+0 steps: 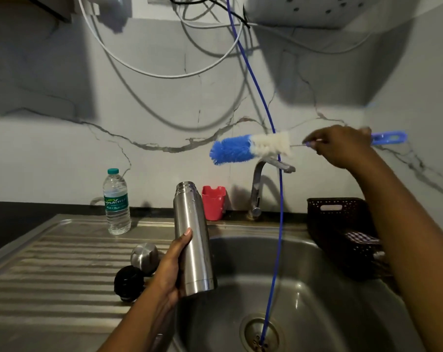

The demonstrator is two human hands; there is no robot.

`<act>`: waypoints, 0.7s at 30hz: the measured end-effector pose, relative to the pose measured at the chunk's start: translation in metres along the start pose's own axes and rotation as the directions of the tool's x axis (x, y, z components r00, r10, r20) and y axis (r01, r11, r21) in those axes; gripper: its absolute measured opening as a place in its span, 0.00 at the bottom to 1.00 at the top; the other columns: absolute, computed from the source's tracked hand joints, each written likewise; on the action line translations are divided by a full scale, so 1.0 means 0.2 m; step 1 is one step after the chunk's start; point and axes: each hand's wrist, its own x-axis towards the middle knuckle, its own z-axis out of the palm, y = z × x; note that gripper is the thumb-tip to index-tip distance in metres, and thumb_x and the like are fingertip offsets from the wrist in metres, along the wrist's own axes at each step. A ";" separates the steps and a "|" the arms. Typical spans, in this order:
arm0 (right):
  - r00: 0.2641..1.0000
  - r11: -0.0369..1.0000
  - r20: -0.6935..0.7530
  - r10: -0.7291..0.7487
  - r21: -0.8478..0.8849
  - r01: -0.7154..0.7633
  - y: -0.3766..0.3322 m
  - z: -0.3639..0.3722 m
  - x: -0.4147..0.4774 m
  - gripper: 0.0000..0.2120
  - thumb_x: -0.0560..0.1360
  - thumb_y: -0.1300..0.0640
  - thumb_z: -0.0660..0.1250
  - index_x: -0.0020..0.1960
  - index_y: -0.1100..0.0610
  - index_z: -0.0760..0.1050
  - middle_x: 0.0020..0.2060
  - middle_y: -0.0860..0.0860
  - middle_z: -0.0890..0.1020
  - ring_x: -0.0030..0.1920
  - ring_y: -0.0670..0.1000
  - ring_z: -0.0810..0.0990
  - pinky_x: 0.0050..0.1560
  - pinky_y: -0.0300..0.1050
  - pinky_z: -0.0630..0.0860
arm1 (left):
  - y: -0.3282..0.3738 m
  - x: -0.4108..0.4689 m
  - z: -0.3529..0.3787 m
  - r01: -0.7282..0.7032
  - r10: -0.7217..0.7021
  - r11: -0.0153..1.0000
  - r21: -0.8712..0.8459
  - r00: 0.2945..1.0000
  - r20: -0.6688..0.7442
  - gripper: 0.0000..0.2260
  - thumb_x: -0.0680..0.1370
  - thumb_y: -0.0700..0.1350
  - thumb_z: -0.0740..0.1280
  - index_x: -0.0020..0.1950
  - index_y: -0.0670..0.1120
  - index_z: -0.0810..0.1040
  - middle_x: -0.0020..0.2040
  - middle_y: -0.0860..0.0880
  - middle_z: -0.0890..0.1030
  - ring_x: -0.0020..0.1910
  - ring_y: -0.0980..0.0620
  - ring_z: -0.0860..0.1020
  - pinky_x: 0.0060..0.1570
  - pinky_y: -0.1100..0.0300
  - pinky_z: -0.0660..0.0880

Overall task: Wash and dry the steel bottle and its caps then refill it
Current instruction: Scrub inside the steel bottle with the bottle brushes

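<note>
Left hand (173,265) is wrapping round the steel bottle (193,240), holding it upright & uncapped over the sink (329,301) rim, fingers closed on its lower half. At its 9 o'clock, black cap (127,280) and steel cap (144,256) are lying on the ribbed drainboard (50,275), just beside each other. Blue tube (276,224) is hanging down into the drain. Farther back, at 12 o'clock, plastic water bottle (116,201), red cup (213,202), tap (259,184). Right hand (342,146) is gripping the bottle brush (250,148) by its handle, bristles pointing to 9 o'clock, above the tap. Dark basket (342,224) is sitting at 3 o'clock.
</note>
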 end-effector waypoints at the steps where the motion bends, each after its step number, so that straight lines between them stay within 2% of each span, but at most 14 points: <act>1: 0.999 0.988 0.029 0.026 0.149 -0.030 0.05 0.00 -0.09 0.11 0.79 0.48 0.59 0.57 0.45 0.79 0.44 0.49 0.82 0.52 0.54 0.76 0.56 0.50 0.60 | 0.00 0.00 0.01 0.001 -0.001 1.000 0.008 1.000 0.008 0.28 0.66 0.56 0.73 0.61 0.41 0.77 0.48 0.36 0.83 0.41 0.42 0.83 0.35 0.52 0.79; 3: 0.997 0.925 0.074 0.018 0.378 -0.045 0.12 0.05 -0.27 0.09 0.79 0.51 0.61 0.54 0.43 0.78 0.38 0.45 0.81 0.48 0.50 0.77 0.57 0.51 0.63 | -0.01 -0.01 0.02 0.004 -0.004 1.000 0.018 1.000 0.022 0.26 0.68 0.56 0.69 0.61 0.41 0.76 0.46 0.38 0.84 0.38 0.43 0.83 0.33 0.54 0.79; 5: 0.998 0.880 0.056 -0.001 0.474 -0.025 0.16 0.13 -0.40 0.10 0.79 0.52 0.62 0.52 0.36 0.76 0.40 0.44 0.81 0.47 0.49 0.78 0.60 0.56 0.66 | -0.03 -0.02 0.03 0.011 -0.012 1.000 0.028 0.999 0.043 0.26 0.69 0.55 0.68 0.61 0.41 0.77 0.45 0.38 0.84 0.37 0.44 0.83 0.33 0.54 0.79; 6: 0.999 0.869 0.043 -0.008 0.494 -0.014 0.17 0.17 -0.46 0.12 0.79 0.52 0.61 0.51 0.34 0.74 0.41 0.44 0.82 0.48 0.49 0.77 0.60 0.54 0.65 | -0.04 -0.02 0.04 0.012 -0.014 0.999 0.034 0.999 0.052 0.26 0.69 0.55 0.68 0.61 0.41 0.76 0.44 0.38 0.84 0.36 0.44 0.83 0.33 0.54 0.80; 8: 0.999 0.881 0.032 -0.022 0.474 0.005 0.16 0.25 -0.52 0.13 0.79 0.53 0.60 0.53 0.33 0.72 0.43 0.45 0.80 0.49 0.48 0.72 0.53 0.46 0.58 | -0.05 -0.02 0.04 0.004 -0.007 0.999 0.049 0.998 0.061 0.26 0.68 0.53 0.71 0.62 0.40 0.76 0.44 0.39 0.84 0.35 0.45 0.83 0.33 0.54 0.80; 10: 0.999 0.906 0.014 -0.030 0.422 0.021 0.13 0.33 -0.54 0.14 0.80 0.53 0.59 0.58 0.35 0.72 0.42 0.42 0.76 0.48 0.46 0.67 0.50 0.45 0.56 | -0.05 -0.01 0.03 -0.009 0.005 0.997 0.073 0.998 0.058 0.28 0.66 0.52 0.75 0.62 0.40 0.77 0.45 0.39 0.84 0.36 0.45 0.83 0.33 0.54 0.79; 14: 0.995 0.924 -0.046 -0.090 0.368 0.101 0.09 0.45 -0.57 0.15 0.79 0.53 0.60 0.60 0.35 0.72 0.43 0.46 0.79 0.49 0.49 0.70 0.50 0.49 0.58 | -0.07 0.01 0.03 -0.017 0.011 0.995 0.102 0.998 0.059 0.35 0.60 0.56 0.75 0.61 0.39 0.77 0.46 0.39 0.84 0.37 0.45 0.83 0.33 0.55 0.79; 16: 0.995 0.913 -0.059 -0.077 0.397 0.094 0.15 0.49 -0.57 0.16 0.78 0.55 0.61 0.60 0.37 0.71 0.46 0.48 0.81 0.50 0.51 0.71 0.50 0.50 0.58 | -0.07 0.02 0.01 -0.014 0.007 0.994 0.105 0.998 0.064 0.38 0.55 0.56 0.78 0.61 0.39 0.77 0.46 0.39 0.84 0.37 0.44 0.83 0.34 0.54 0.79; 18: 0.997 0.887 -0.066 -0.032 0.458 0.059 0.24 0.50 -0.59 0.15 0.78 0.57 0.62 0.59 0.38 0.70 0.48 0.48 0.80 0.50 0.50 0.70 0.50 0.48 0.57 | -0.06 0.03 -0.01 -0.003 -0.006 0.995 0.100 0.996 0.092 0.44 0.50 0.58 0.81 0.60 0.39 0.78 0.51 0.36 0.83 0.41 0.42 0.82 0.38 0.52 0.80; 21: 0.996 0.859 -0.090 -0.026 0.507 0.068 0.25 0.55 -0.59 0.15 0.79 0.57 0.62 0.58 0.39 0.71 0.46 0.47 0.79 0.49 0.48 0.68 0.48 0.45 0.54 | -0.07 0.04 -0.01 0.005 -0.018 0.994 0.109 0.992 0.123 0.43 0.51 0.59 0.80 0.61 0.38 0.78 0.53 0.35 0.82 0.42 0.41 0.82 0.40 0.52 0.79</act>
